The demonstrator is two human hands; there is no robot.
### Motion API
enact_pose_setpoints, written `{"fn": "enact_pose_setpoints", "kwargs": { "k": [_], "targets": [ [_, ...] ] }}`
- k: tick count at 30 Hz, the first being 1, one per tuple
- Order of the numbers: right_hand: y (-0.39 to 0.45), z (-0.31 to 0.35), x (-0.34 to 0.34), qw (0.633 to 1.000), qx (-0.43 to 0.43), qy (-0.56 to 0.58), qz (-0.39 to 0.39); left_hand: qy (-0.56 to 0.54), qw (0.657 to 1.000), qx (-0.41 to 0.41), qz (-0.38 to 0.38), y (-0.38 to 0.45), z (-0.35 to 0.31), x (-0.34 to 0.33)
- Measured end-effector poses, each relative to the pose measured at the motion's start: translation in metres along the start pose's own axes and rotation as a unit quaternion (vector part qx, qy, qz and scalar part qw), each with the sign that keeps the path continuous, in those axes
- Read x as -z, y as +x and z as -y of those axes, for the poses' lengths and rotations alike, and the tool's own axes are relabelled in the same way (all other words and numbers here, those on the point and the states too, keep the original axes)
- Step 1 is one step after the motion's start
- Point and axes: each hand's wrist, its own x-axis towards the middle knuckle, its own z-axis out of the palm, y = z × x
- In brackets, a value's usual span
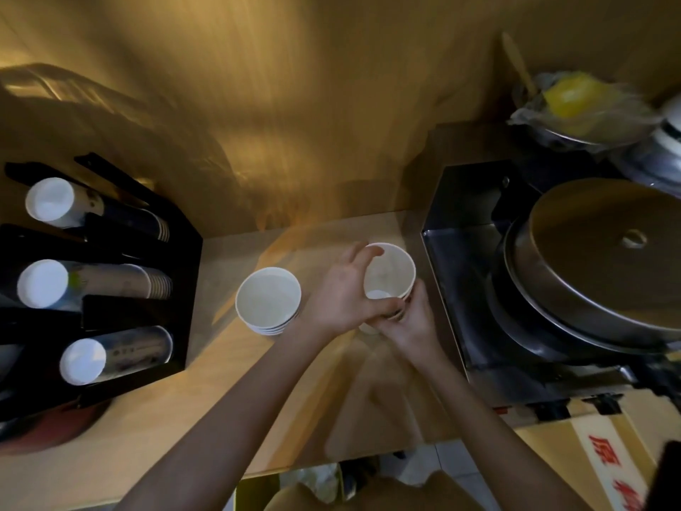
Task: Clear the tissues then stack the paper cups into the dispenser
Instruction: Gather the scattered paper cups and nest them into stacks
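Observation:
A stack of white paper cups (392, 269) is tilted over the right part of the wooden counter (294, 407), held by both hands. My left hand (346, 293) grips its left side near the rim. My right hand (411, 326) wraps its lower part from below. A second stack of white paper cups (268, 299) stands upright on the counter just left of my hands. The black cup dispenser (147, 311) stands at the left with three rows of cups lying in it, bases towards me. No tissues show.
A steel appliance with a large round metal lid (611, 252) fills the right side, close to my right hand. Behind it lies a yellow item in plastic wrap (571, 95). A cardboard box with red characters (604, 462) sits at the lower right.

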Motion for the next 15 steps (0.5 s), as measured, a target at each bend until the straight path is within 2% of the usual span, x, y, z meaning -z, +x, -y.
{"fn": "enact_pose_setpoints", "kwargs": {
  "k": [8, 15],
  "targets": [
    [-0.002, -0.004, -0.003, 0.999, 0.033, -0.018, 0.029, -0.024, 0.998, 0.039, 0.032, 0.0, 0.022, -0.031],
    [-0.002, 0.0, 0.002, 0.999, 0.007, -0.003, 0.036, -0.032, 0.998, 0.047, 0.02, -0.002, 0.024, -0.038]
  ]
}}
